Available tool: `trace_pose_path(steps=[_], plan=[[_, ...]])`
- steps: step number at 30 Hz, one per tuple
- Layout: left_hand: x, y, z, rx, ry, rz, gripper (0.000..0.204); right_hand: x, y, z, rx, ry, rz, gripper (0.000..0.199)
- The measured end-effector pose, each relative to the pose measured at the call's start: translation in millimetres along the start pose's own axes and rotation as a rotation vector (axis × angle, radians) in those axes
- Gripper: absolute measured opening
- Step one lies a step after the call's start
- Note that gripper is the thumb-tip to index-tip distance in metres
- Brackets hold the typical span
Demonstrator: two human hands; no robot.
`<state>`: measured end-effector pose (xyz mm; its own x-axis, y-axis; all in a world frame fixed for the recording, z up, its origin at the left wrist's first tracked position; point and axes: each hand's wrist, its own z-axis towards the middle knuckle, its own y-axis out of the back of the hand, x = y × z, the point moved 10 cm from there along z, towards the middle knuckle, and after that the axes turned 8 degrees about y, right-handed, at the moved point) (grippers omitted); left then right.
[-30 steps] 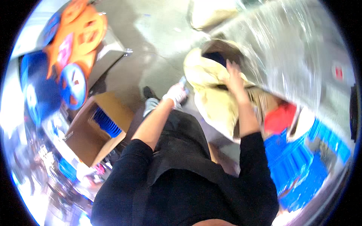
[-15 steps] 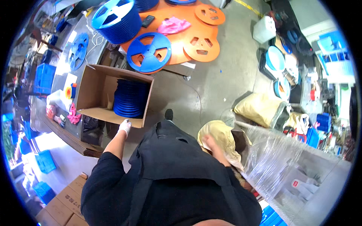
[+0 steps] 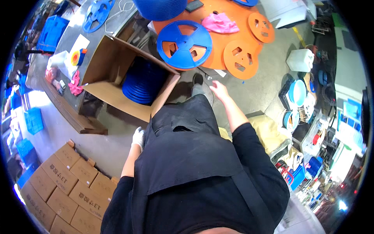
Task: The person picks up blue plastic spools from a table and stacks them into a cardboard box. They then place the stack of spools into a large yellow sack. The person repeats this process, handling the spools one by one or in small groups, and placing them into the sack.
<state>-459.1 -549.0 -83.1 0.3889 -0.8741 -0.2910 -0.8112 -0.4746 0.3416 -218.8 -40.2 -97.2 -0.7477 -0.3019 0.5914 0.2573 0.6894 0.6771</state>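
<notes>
My left hand [image 3: 138,137], in a white glove, hangs beside the dark apron [image 3: 187,156], just below the near corner of an open cardboard box [image 3: 117,99]. Its fingers look loosely extended, with nothing seen in them. Inside the box lies a stack of dark blue reels [image 3: 144,82]. My bare right hand [image 3: 219,90] reaches forward over the floor, fingers apart and holding nothing. Ahead of it are an orange slotted disc [image 3: 241,69] and a blue reel flange [image 3: 185,45] on an orange surface [image 3: 216,33].
A pink cloth [image 3: 220,23] and a tall blue reel stack [image 3: 161,7] occupy the orange surface. Sealed cartons [image 3: 74,183] are piled at lower left. Flattened cardboard [image 3: 76,113] leans by the grey table [image 3: 70,43]. A beige sack [image 3: 269,132] and white jug [image 3: 300,59] stand right.
My view has shifted and turned. My right hand has moved from over the beige sack toward the orange discs. My left hand has left the box's edge and dropped beside the apron.
</notes>
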Motion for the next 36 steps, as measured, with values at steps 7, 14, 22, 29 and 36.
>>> trace_pose_path(steps=[7,14,22,29,36], plan=[[31.4,-17.3,-47.1,-0.122,0.273,-0.164,0.048,90.6,-8.8,110.2,0.117,0.461,-0.796,0.048],[32.0,-89.3,-71.2,-0.157,0.302,-0.492,0.049,118.0,-22.6,132.4,0.273,0.861,-0.849,0.035],[-60.7,-98.3,-48.4,-0.08,0.179,-0.369,0.051,178.4,21.0,119.0,0.571,1.018,-0.434,0.041],[-133.1,-60.7,27.8,-0.028,0.133,-0.419,0.048,265.8,111.1,45.8,0.48,0.843,-0.363,0.036],[-207.2,-59.0,69.5,0.118,-0.023,-0.402,0.046,314.3,143.8,9.1,0.278,0.742,-0.367,0.037]])
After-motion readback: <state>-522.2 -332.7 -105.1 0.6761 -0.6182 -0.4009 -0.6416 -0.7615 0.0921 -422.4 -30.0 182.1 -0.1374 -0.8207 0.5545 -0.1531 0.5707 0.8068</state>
